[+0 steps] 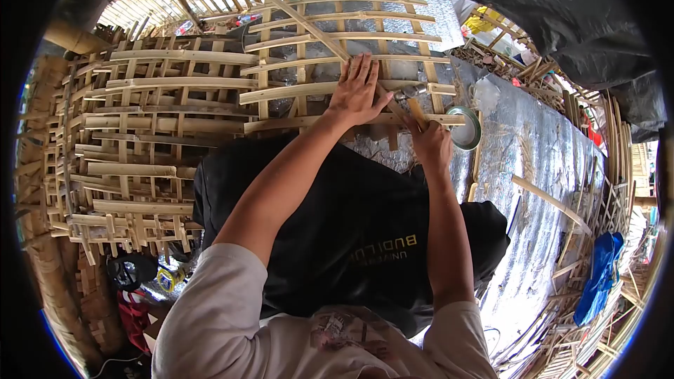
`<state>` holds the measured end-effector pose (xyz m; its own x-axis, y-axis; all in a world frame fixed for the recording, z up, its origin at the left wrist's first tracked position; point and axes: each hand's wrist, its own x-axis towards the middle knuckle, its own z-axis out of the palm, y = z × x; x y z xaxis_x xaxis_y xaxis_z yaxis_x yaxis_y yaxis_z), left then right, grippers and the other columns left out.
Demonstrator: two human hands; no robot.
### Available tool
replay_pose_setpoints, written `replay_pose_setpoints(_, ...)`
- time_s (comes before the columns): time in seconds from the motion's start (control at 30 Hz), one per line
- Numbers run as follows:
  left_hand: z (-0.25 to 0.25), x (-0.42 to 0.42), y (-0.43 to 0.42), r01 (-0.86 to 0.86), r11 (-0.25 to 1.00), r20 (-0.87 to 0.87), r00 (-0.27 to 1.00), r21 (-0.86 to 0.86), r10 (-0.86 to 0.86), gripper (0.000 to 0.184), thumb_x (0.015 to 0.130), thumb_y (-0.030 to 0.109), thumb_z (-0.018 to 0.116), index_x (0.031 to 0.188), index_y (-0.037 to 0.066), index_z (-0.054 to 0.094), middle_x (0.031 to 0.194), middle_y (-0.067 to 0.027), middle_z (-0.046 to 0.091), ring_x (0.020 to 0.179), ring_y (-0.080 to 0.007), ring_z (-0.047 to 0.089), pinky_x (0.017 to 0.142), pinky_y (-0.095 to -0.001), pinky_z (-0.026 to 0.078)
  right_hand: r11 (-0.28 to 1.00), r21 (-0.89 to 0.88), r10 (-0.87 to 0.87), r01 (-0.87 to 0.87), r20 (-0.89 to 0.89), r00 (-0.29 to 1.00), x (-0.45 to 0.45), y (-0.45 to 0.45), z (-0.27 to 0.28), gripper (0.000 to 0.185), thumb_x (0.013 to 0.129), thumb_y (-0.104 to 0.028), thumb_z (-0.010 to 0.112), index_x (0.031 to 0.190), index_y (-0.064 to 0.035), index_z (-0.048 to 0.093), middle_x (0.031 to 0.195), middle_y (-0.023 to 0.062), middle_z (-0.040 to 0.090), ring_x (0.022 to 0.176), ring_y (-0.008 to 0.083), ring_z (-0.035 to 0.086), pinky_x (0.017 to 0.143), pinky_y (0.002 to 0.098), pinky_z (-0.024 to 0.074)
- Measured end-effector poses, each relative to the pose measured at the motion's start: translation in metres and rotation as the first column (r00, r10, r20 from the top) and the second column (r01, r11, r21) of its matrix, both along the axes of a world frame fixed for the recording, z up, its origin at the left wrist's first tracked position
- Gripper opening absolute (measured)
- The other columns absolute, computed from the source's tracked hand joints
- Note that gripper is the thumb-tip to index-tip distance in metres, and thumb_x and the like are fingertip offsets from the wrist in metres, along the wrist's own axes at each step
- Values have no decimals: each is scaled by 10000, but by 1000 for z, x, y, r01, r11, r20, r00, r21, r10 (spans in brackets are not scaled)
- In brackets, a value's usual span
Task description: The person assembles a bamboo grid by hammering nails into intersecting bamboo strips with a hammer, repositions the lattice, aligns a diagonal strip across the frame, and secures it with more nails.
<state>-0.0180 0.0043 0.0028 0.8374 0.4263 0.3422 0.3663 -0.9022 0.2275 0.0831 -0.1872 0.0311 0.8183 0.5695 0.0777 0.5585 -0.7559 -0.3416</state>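
A bamboo lattice point(281, 91) of crossed slats lies in front of me. My left hand point(357, 91) is pressed flat over it, fingers stretched out, on a loose-looking diagonal bamboo strip point(309, 26) that passes under the palm. My right hand point(431, 144) is closed around the wooden handle of a hammer point(415, 107) at the lattice's near right edge. The metal hammer head sits just right of my left thumb. Beside my right hand stands a round tin point(463, 130) with pale contents I cannot make out.
Finished-looking lattice panels point(151, 126) are stacked at left. A silvery sheet point(540, 126) covers the floor at right, with a single bamboo strip point(551, 203) on it. A blue cloth or bag point(600, 277) lies further right, among bamboo pieces. Dark fabric point(337, 217) covers my lap.
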Motion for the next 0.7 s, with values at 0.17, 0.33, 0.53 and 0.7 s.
replay_pose_setpoints(0.17,2,-2,-1,0,1000,-54,999,4,0,839,961,563,461,1460,-98,329,1558,-283,249,1474,-417,199,1204,-527,188,1000,26,7,-8,48,999,-4,0,2,629,825,-603,686,768,23,677,763,235,692,758,427,689,695,508,547)
replay_pose_setpoints(0.33,-3,0,1,-43,999,56,997,-26,45,887,934,595,488,1457,-104,333,1562,-291,235,1472,-434,194,1204,-524,186,997,68,39,-45,85,996,-2,-1,0,622,827,-601,685,783,19,678,754,228,691,750,419,691,692,500,548)
replay_pose_setpoints(0.53,-2,1,-3,-236,972,-19,971,16,237,1058,855,747,468,1500,-70,279,1602,-288,126,1500,-433,84,1171,-632,83,1000,4,10,-11,95,995,-1,-2,-4,618,825,-602,690,804,16,679,769,229,693,749,417,691,689,502,546)
replay_pose_setpoints(0.7,-6,2,-2,-253,967,-40,967,-31,252,1051,852,768,444,1523,-20,268,1606,-285,112,1498,-443,71,1157,-665,58,1000,27,14,-15,42,999,-3,-1,3,621,833,-603,681,810,17,675,770,232,689,757,424,686,689,502,543)
